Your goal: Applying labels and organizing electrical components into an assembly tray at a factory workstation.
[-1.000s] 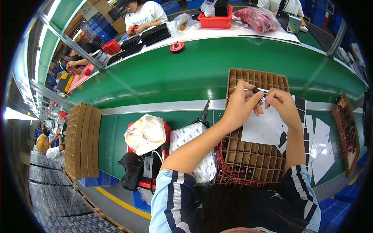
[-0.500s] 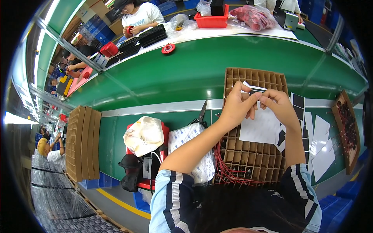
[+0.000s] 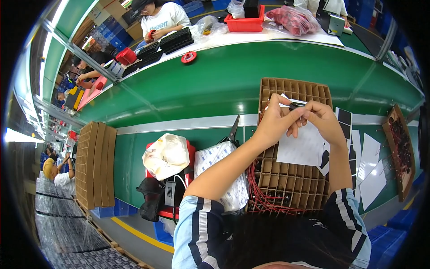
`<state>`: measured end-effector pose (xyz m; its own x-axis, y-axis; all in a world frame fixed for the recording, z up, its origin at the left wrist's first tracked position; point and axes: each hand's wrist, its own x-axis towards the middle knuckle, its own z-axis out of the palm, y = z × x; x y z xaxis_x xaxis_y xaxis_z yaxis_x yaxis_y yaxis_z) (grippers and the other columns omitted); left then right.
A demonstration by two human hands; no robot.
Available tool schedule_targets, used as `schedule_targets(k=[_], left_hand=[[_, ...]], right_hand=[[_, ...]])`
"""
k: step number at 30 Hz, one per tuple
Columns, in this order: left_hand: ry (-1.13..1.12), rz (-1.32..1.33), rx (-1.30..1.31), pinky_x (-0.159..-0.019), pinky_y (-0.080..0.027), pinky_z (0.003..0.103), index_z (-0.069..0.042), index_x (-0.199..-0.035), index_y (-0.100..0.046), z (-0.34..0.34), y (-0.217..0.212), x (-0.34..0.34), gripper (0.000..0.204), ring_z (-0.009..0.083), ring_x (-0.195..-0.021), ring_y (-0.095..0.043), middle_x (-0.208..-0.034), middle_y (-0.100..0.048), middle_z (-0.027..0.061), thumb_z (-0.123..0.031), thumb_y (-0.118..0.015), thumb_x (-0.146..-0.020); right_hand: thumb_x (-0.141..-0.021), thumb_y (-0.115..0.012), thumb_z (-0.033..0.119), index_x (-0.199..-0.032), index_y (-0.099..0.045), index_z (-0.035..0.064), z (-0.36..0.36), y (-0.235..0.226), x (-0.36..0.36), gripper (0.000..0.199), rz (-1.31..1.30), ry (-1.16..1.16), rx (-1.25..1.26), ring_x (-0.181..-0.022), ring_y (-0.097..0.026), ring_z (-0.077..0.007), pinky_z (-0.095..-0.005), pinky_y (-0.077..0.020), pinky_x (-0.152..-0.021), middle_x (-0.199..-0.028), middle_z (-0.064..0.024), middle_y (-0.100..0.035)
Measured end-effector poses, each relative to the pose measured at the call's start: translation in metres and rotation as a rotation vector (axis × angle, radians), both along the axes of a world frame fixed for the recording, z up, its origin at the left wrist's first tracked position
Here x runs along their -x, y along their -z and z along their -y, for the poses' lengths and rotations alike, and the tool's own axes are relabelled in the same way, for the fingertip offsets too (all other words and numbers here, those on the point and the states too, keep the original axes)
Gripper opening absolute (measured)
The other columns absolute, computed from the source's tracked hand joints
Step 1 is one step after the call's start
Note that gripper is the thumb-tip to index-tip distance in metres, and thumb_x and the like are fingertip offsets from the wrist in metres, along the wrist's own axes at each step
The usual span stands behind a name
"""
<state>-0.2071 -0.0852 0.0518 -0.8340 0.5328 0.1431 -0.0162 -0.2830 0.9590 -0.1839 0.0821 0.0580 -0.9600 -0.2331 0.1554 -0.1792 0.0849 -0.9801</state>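
Note:
Pinched between the fingertips of my left hand point(image 3: 278, 117) and my right hand point(image 3: 323, 122) is a small black part point(image 3: 293, 106); its exact kind is too small to make out. Both hands are closed and held together above a cardboard divider tray point(image 3: 293, 179) with many small cells. White paper sheets point(image 3: 299, 148) lie on the tray beneath my hands. Red wires point(image 3: 264, 197) with dark ends spread over the tray's near left part. To the right of my right hand runs a sheet with black rectangles point(image 3: 344, 123).
Left of the tray lie a white patterned packet point(image 3: 219, 175), black scissors point(image 3: 234, 130) and a red bin point(image 3: 191, 154) topped by a cream bag point(image 3: 165, 157). Divider trays point(image 3: 94, 166) stand at far left. Another wire-filled tray point(image 3: 398, 152) is at right. Co-workers sit beyond the green belt point(image 3: 215, 80).
The black part between my fingertips shows more plainly, with my fingers slightly shifted. On the green belt, the round red part has moved a little to the left.

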Motion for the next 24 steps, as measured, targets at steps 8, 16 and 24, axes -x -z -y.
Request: schedule_targets(k=[8, 16, 24], left_hand=[[0.092, 0.108, -0.072, -0.035, -0.034, 0.022, -0.004, -0.091, -0.029, -0.004, -0.0003, -0.0006, 0.02, 0.0157, -0.043, -0.054, -0.066, -0.054, 0.0137, -0.018, -0.043, -0.09], [0.046, 0.045, 0.026, -0.034, -0.032, 0.021, -0.003, -0.092, -0.03, 0.0024, -0.0011, 0.0008, 0.027, 0.0139, -0.042, -0.052, -0.062, -0.055, 0.012, -0.02, -0.051, -0.086], [0.064, 0.097, -0.013, -0.035, -0.033, 0.022, -0.004, -0.091, -0.027, -0.0006, -0.0014, -0.0019, 0.027, 0.0155, -0.042, -0.053, -0.062, -0.054, 0.0132, -0.022, -0.047, -0.088]], right_hand=[[-0.081, -0.055, 0.012, -0.073, -0.052, 0.001, -0.005, 0.0011, -0.0005, 0.014, 0.017, -0.014, 0.006, -0.065, -0.048, -0.0087, -0.0225, -0.0411, -0.062, -0.067, -0.0022, -0.053], [-0.082, -0.051, 0.012, -0.072, -0.05, 0.0007, 0.0012, 0.0024, 0.0005, 0.015, -0.006, -0.017, -0.016, -0.066, -0.048, -0.0092, -0.0225, -0.0405, -0.063, -0.068, -0.0019, -0.052], [-0.083, -0.052, 0.012, -0.073, -0.049, 0.0019, 0.0002, 0.0019, -0.0015, 0.014, 0.006, -0.023, 0.028, -0.066, -0.047, -0.0086, -0.0222, -0.0398, -0.061, -0.068, -0.0014, -0.05]])
